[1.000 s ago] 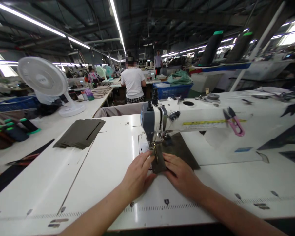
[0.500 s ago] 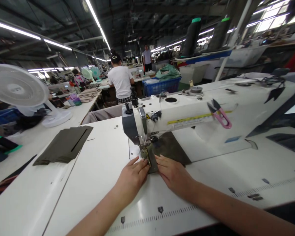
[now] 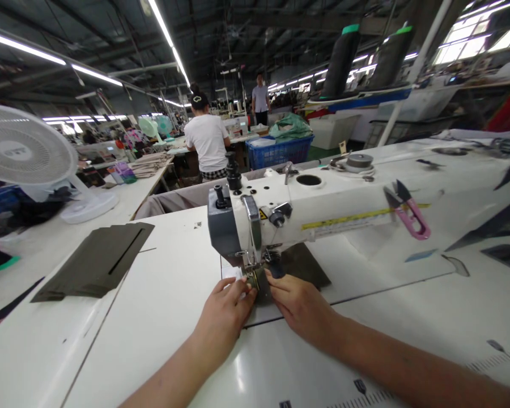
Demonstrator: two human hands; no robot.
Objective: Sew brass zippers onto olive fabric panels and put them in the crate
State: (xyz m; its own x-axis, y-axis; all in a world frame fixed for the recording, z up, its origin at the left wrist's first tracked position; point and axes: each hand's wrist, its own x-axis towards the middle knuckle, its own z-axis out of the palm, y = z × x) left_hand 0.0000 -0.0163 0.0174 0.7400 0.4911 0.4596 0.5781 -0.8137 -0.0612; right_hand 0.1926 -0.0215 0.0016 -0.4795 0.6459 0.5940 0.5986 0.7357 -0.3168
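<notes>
A white sewing machine (image 3: 323,212) stands on the white table (image 3: 161,306). A dark olive fabric piece (image 3: 300,263) lies under its presser foot (image 3: 251,272). My left hand (image 3: 223,317) lies flat on the table just left of the foot, fingertips touching the fabric's near edge. To the right of the foot, my right hand (image 3: 300,306) presses flat on the same fabric. Both hands have their fingers stretched out and hold nothing.
A stack of dark fabric pieces (image 3: 96,266) lies at the left. Pink thread snips (image 3: 408,212) rest on the machine arm. A white fan (image 3: 29,156) stands far left. A person in a white shirt (image 3: 206,147) sits behind; a blue crate (image 3: 276,150) is beyond.
The fabric has fed further under the presser foot, leaving less of it showing at the front. Both hands have followed it closer to the needle. The camera has shifted forward and right.
</notes>
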